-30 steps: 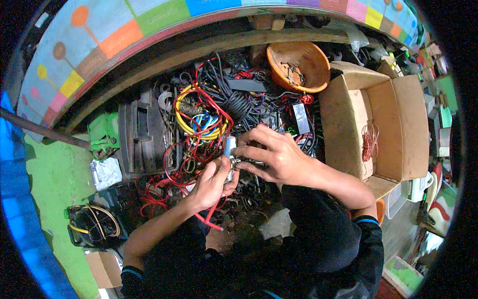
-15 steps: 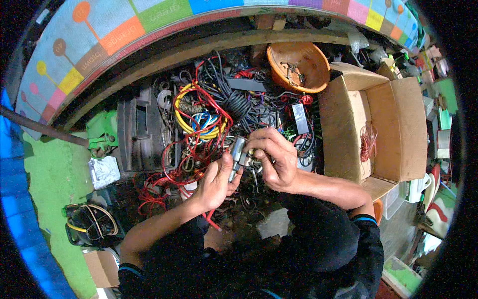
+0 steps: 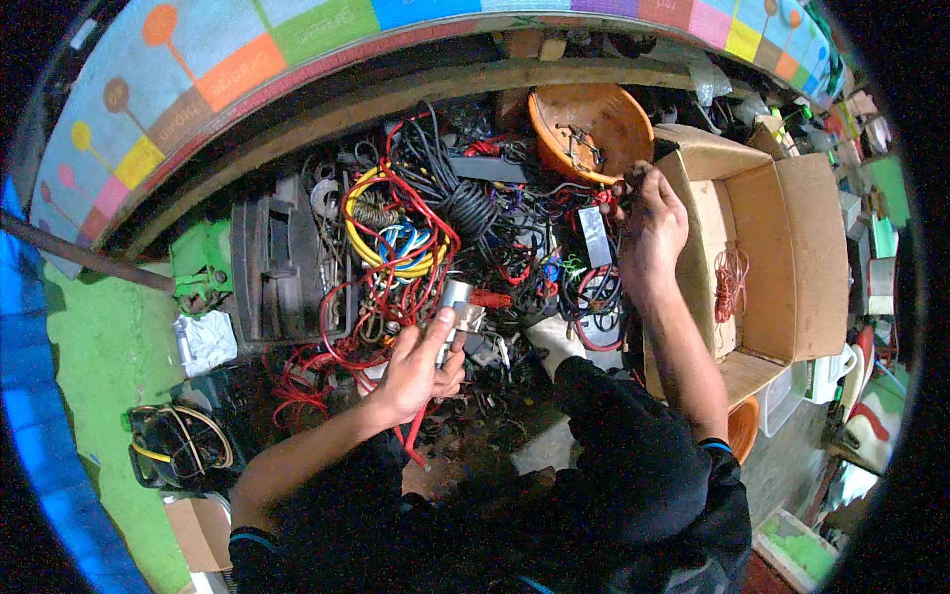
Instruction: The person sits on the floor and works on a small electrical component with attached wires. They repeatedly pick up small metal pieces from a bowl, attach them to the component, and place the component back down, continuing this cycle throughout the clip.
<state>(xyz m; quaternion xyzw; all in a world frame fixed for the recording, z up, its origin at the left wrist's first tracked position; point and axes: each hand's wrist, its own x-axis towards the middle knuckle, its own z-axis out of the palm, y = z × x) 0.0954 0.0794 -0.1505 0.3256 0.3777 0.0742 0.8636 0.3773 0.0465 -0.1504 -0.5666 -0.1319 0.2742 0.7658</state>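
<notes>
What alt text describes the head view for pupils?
The left hand grips a silvery cylindrical metal object; the right hand is near a round orange bowl. Tangled multicoloured cables lie ahead, an open brown cardboard box at right.

Uneven light; black clothing (image 3: 633, 475) grainy, detail sunk in shadow; colourful panel (image 3: 327, 40) bowed by fisheye; corners black.

The scene was viewed upright from head height, through the left of two head-worn fisheye cameras, directed downward at close range. The left hand (image 3: 421, 371) and right hand (image 3: 653, 230) were caught on either side of centre, the multicoloured panel (image 3: 322, 38) was bent along the upper rim, and the corners were blacked out.
</notes>
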